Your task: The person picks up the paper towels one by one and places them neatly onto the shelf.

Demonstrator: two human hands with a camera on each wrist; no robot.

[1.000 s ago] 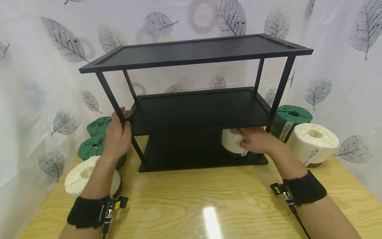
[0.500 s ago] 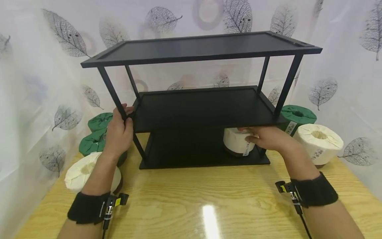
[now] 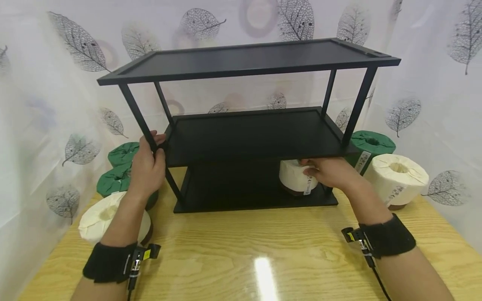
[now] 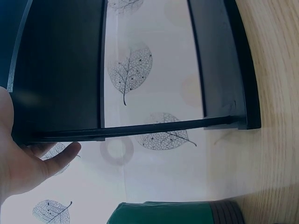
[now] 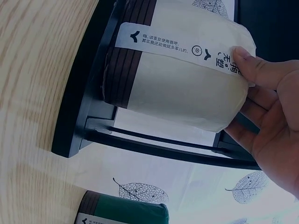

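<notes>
A black tiered shelf rack stands on the wooden table. On the left, my left hand grips its front post at the middle shelf's corner; in the left wrist view the thumb lies along the shelf's edge. A cream paper-wrapped toilet roll with a brown base stands upright at the right end of the bottom shelf. My right hand reaches under the middle shelf and holds this roll by its upper right side. Seen from the right wrist, the thumb presses the printed label, with the other fingers round the top rim.
Two green-wrapped rolls and a cream roll stand left of the rack, partly behind my left forearm. Right of it are a green roll and a cream roll. A leaf-print curtain hangs behind.
My right hand has moved from the front of the roll round to its right side, and the roll sits slightly further right. The left hand keeps its hold on the post.
</notes>
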